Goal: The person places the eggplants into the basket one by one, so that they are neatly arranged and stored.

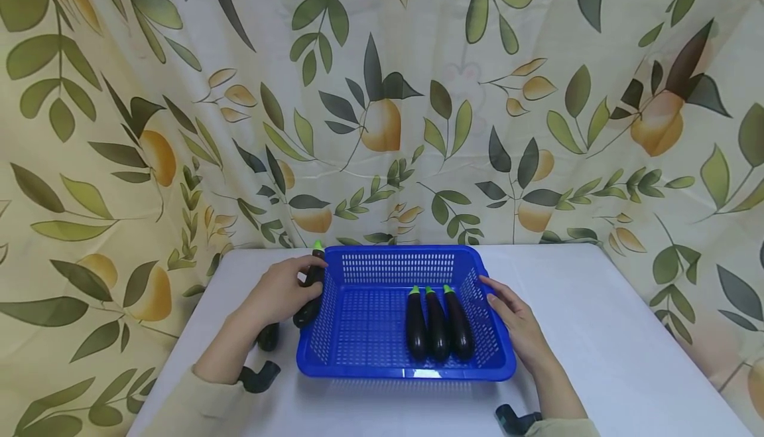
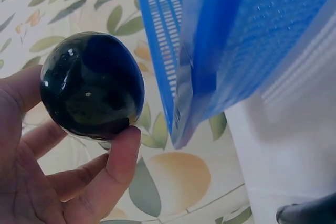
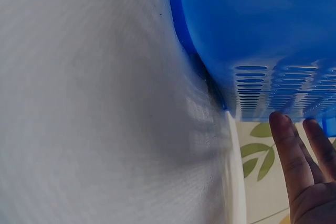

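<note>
My left hand (image 1: pixel 285 289) grips a dark, glossy eggplant (image 1: pixel 308 311) with a green stem end, just outside the left rim of the blue plastic basket (image 1: pixel 364 327). From the left wrist, the eggplant's rounded end (image 2: pixel 92 85) shows between thumb and fingers, beside the basket wall (image 2: pixel 210 35). Three more eggplants (image 1: pixel 438 327) lie side by side in the right half of the basket, stems pointing away from me. At the basket's right side is my right hand (image 1: pixel 519 321), its extended fingers (image 3: pixel 291 150) touching the rim.
Another dark eggplant (image 1: pixel 268 337) lies on the white table (image 1: pixel 597 344) left of the basket, partly hidden behind my left wrist. Behind the table hangs a curtain (image 1: pixel 412 178) printed with leaves and fruit. Black wrist cameras (image 1: pixel 260 377) sit at both sleeves.
</note>
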Demonstrator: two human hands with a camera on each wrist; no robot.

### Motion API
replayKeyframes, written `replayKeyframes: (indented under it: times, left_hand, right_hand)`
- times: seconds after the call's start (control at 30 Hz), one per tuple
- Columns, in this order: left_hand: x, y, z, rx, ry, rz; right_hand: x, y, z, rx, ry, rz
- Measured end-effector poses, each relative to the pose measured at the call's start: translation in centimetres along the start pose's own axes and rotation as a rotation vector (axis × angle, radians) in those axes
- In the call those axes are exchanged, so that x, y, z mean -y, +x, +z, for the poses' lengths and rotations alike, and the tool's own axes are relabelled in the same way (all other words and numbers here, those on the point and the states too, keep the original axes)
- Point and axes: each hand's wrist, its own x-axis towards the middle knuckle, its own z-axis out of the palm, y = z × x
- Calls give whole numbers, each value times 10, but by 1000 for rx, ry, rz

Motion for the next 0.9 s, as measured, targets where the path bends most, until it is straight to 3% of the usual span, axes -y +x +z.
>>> replayKeyframes:
  times: [0.53, 0.9]
  left_hand:
    - [-18, 2, 16, 40, -83, 33]
    - [-31, 5, 32, 57, -72, 39]
  right_hand:
    - [-2, 1, 0, -4, -8, -12]
    - [-3, 1, -1, 2, -9, -7]
